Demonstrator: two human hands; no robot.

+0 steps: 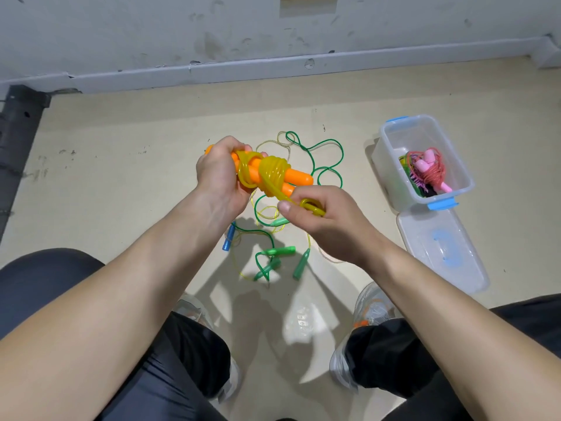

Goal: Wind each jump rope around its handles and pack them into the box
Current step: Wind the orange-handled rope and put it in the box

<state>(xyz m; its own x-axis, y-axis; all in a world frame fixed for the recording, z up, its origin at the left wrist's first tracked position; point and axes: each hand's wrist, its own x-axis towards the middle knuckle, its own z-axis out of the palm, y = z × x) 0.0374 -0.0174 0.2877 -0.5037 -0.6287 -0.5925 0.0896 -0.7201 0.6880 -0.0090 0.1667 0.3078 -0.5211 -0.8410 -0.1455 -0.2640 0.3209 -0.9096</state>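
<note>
My left hand point(217, 174) grips two orange handles point(299, 178) held side by side, with a yellow translucent cord point(274, 170) wound in several turns around them. My right hand point(321, 220) pinches the loose end loop of that yellow cord just below the handles. On the floor beneath lie unwound ropes: a green cord point(329, 165) with green handles point(277, 251), a thin yellow cord and a blue handle point(228, 240). The clear plastic box point(394, 141) with blue latches stands open at the right and holds a wound pink rope point(429, 170) and other ropes.
The box's clear lid point(440, 247) lies flat on the floor just in front of the box. My knees and grey shoes point(368, 311) frame the lower view. A grey wall with a skirting point(273, 68) runs along the back, and a dark post point(18, 117) stands at the left.
</note>
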